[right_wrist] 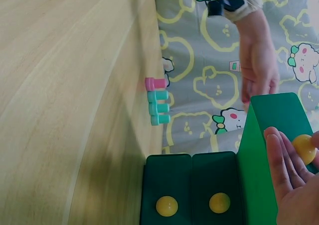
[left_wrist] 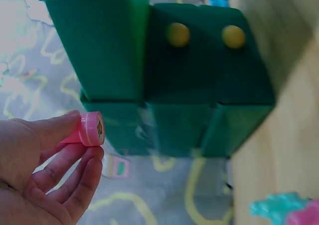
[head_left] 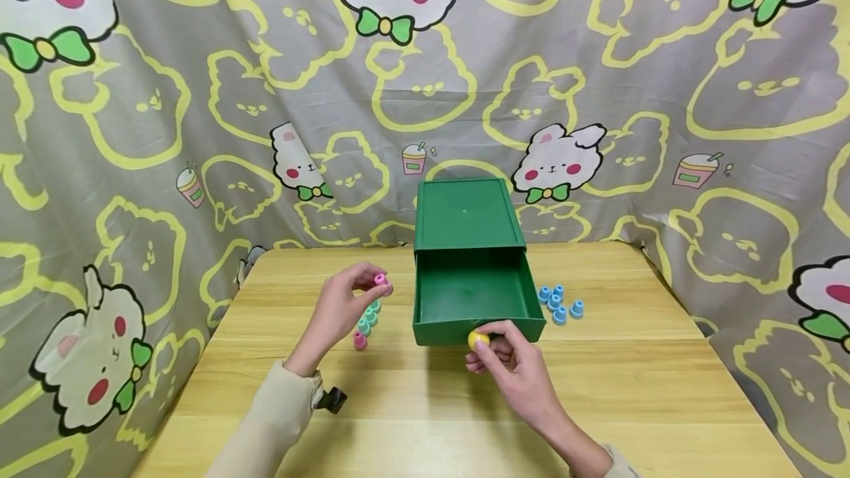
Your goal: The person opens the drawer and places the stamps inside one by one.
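My left hand pinches a small pink toy stamp between thumb and fingers, raised to the left of a green drawer cabinet. A small picture shows on the stamp's flat end in the left wrist view. The cabinet's top drawer is pulled out, and its visible inside holds nothing. With thumb and fingers my right hand grips the round yellow knob on that drawer's front. Below it, two lower drawers with yellow knobs are closed.
Left of the cabinet, several teal stamps stand in a row with a pink stamp at the near end. Several blue stamps cluster to the right. A patterned curtain hangs behind the wooden table.
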A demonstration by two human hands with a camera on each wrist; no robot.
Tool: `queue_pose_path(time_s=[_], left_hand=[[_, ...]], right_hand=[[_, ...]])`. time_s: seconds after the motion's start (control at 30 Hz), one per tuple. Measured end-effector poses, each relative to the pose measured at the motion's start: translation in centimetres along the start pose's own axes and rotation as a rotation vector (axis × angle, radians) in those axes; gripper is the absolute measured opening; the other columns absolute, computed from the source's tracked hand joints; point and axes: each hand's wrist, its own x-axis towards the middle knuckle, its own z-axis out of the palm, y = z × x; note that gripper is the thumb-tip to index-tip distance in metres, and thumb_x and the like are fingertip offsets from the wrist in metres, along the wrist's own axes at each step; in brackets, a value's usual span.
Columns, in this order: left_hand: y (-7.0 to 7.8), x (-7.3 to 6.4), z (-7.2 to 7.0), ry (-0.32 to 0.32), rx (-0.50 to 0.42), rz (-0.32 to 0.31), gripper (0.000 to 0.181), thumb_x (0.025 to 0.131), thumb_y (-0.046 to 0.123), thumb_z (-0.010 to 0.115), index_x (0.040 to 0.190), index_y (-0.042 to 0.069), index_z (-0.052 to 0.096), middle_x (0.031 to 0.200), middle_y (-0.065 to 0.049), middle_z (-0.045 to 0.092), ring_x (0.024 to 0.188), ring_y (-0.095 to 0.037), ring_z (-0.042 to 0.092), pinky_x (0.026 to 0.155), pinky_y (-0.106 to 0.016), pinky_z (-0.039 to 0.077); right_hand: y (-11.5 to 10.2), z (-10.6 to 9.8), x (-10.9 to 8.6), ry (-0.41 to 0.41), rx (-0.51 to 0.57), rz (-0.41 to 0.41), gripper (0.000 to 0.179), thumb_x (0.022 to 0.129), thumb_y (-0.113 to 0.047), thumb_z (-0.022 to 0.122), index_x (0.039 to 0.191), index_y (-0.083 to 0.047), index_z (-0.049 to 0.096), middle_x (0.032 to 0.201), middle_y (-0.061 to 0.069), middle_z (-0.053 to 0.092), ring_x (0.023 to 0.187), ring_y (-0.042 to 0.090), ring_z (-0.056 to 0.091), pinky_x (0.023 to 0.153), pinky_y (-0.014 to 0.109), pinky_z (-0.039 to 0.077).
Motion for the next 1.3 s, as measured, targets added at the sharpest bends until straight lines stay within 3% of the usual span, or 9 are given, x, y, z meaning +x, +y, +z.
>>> queue_pose_path(time_s=[0.23, 0.43, 0.83, 1.1, 1.3], left_hand=[[3.2, 2.2, 0.2, -0.001, -0.023, 0.082, 0.018, 0.095, 0.026, 0.077, 0.111, 0.017, 0.074, 0.099, 0.004, 0.078, 0.092, -0.015, 0.073, 0.085, -0.041, 0.06], [5.1, 3.7, 1.3, -0.046, -0.075, 0.131, 0.021, 0.094, 0.028, 0.077, 0.111, 0.017, 0.076, 0.098, 0.008, 0.077, 0.089, -0.012, 0.071, 0.082, -0.038, 0.06], [7.0, 6.2, 3.7, -0.178, -0.071, 0.207, 0.021, 0.094, 0.026, 0.078, 0.112, 0.014, 0.077, 0.099, 0.007, 0.076, 0.088, -0.007, 0.071, 0.084, -0.032, 0.061], [7.9, 7.2, 4.9, -0.264, -0.025, 0.233, 0.026, 0.095, 0.026, 0.076, 0.118, 0.014, 0.077, 0.103, 0.005, 0.078, 0.093, -0.008, 0.073, 0.09, -0.032, 0.06], [8.4, 7.6, 5.5, -0.309, -0.012, 0.241, 0.028, 0.097, 0.026, 0.074, 0.121, 0.013, 0.077, 0.108, 0.003, 0.079, 0.099, -0.01, 0.074, 0.094, -0.032, 0.059]], right_hand=[[0.0, 0.0, 0.0, -0.002, 0.005, -0.013, 0.013, 0.105, -0.007, 0.06, 0.117, -0.002, 0.06, 0.089, 0.01, 0.078, 0.078, 0.02, 0.077, 0.068, 0.041, 0.064], [-0.1, -0.1, 0.0, 0.0, -0.004, -0.014, 0.013, 0.105, -0.007, 0.06, 0.117, -0.004, 0.061, 0.088, 0.009, 0.078, 0.077, 0.025, 0.077, 0.068, 0.042, 0.064], [0.0, 0.1, 0.0, -0.003, 0.0, 0.0, 0.013, 0.105, -0.008, 0.06, 0.117, -0.004, 0.06, 0.089, 0.01, 0.078, 0.079, 0.028, 0.078, 0.069, 0.041, 0.064], [0.0, 0.0, 0.1, -0.006, -0.008, 0.0, 0.012, 0.105, -0.009, 0.06, 0.117, -0.005, 0.06, 0.089, 0.009, 0.078, 0.079, 0.017, 0.077, 0.068, 0.039, 0.064], [-0.1, 0.0, 0.1, -0.007, -0.005, 0.012, 0.013, 0.105, -0.01, 0.06, 0.117, -0.005, 0.06, 0.088, 0.009, 0.078, 0.078, 0.025, 0.078, 0.069, 0.039, 0.064]])
